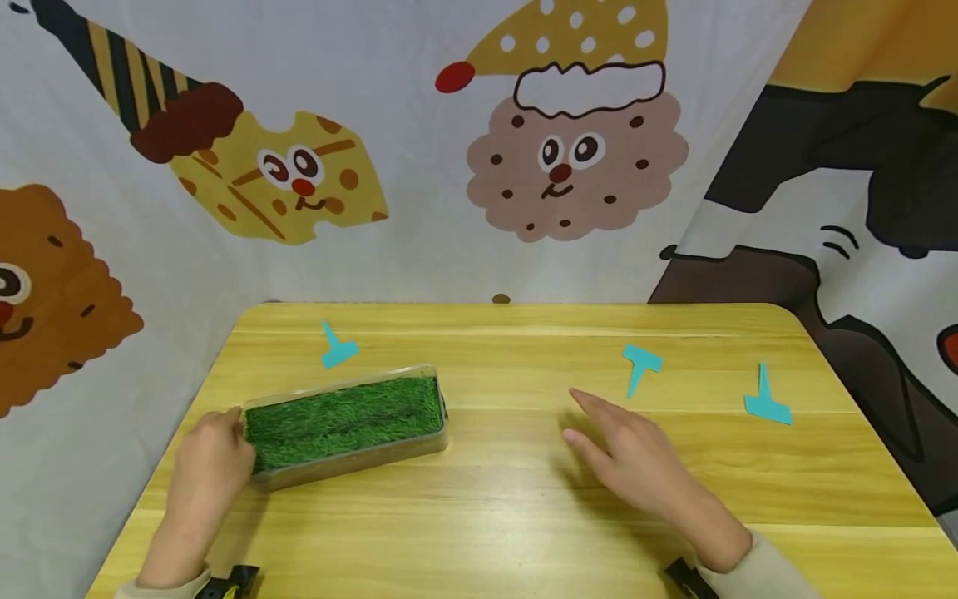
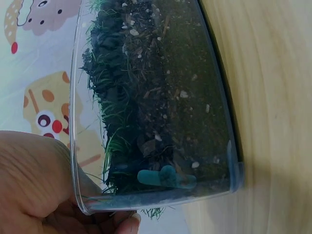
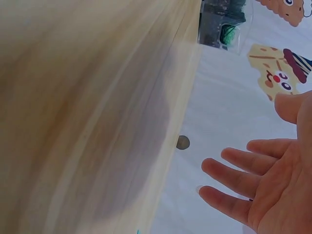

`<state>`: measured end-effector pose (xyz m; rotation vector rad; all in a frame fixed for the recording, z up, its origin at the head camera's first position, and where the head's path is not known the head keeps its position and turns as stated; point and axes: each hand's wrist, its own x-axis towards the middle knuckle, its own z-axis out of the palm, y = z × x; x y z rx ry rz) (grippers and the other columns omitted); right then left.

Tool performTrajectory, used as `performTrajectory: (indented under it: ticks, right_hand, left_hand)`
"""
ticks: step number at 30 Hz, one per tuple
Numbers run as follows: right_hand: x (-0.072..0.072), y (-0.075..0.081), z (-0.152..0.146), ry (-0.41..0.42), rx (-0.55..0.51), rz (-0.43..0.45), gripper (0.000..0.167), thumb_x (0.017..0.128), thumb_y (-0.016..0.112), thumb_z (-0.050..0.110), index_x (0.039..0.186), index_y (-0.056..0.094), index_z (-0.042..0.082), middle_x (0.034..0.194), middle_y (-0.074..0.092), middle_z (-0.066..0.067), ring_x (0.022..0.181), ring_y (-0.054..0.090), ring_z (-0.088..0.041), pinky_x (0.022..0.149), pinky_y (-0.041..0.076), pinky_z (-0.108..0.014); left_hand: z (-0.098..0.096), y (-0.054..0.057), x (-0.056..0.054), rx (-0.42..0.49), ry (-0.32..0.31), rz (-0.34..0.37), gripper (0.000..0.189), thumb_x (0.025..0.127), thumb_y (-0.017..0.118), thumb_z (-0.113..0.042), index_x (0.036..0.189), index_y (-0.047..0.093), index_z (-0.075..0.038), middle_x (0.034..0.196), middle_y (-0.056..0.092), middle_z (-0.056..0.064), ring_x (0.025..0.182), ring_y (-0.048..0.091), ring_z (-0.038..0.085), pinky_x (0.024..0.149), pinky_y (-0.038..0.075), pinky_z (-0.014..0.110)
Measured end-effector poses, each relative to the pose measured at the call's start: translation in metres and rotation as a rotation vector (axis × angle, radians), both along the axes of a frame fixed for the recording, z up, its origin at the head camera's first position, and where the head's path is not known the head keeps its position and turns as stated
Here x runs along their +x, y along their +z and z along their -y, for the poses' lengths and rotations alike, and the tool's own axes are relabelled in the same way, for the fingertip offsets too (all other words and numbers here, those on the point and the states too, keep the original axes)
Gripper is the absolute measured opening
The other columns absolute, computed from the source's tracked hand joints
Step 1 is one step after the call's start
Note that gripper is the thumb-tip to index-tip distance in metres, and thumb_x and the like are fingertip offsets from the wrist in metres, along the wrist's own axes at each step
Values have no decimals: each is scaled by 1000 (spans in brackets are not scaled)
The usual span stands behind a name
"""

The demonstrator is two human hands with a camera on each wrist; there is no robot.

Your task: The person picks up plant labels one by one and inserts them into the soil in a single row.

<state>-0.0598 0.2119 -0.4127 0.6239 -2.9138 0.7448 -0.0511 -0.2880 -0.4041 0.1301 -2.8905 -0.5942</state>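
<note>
A long clear box [image 1: 352, 456] of green grass [image 1: 344, 420] stands on the left half of the table. Its left end is gripped by my left hand [image 1: 212, 456], fingers curled over the rim. Through the clear wall in the left wrist view, dark soil with pale bits [image 2: 165, 87] shows under the grass, and a small teal piece [image 2: 166, 177] lies low near the gripped end. Over the table, right of centre, my right hand [image 1: 636, 457] holds nothing, its fingers extended. Nearest to it is a teal T-shaped plant label [image 1: 641, 362].
A second teal label [image 1: 767, 403] lies farther right, and a third [image 1: 339, 348] lies behind the box. The wooden table [image 1: 509, 516] has a far edge against a white cloth [image 1: 419, 249] printed with cartoon biscuits. Dark straps [image 1: 228, 582] sit at both wrists.
</note>
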Motion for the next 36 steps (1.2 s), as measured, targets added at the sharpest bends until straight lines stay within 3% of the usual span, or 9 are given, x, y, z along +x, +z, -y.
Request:
performTrajectory:
  ticks: [4,13,21,27,36]
  right_hand:
    - [-2,-1,5,8,-16,-5,57,108,60,37,153,51,4,147,59,-19,129,61,-41,101,51,-59]
    - [-9,-2,18,14,-68,14,52,108,60,38,146,59,4,143,63,-16,130,61,-37,102,51,-56]
    - [-16,3,30,-2,-121,32,43,104,68,33,136,67,4,136,68,-13,123,66,-33,98,54,-54]
    - [-17,5,38,-13,-154,58,41,103,70,29,135,67,3,130,71,-10,110,71,-28,91,58,-50]
    - [-15,4,47,-14,-187,112,37,104,68,26,132,69,3,125,73,-8,106,71,-23,89,58,-47]
  left_hand:
    - [-5,-3,-2,-8,-24,-22,34,90,49,16,120,57,30,93,59,39,71,61,46,60,52,58]
    - [-13,-7,-1,4,-84,-92,31,91,53,18,119,56,30,95,60,40,74,63,50,61,56,58]
    - [-22,-7,-4,33,-122,-94,32,95,54,16,124,55,29,94,62,38,71,63,44,62,56,55]
    - [-30,-8,-7,40,-152,-103,33,94,56,16,125,55,29,86,62,31,61,59,32,54,52,45]
    - [-45,-9,-10,65,-180,-74,34,98,55,13,128,54,28,82,61,24,59,51,21,51,45,35]
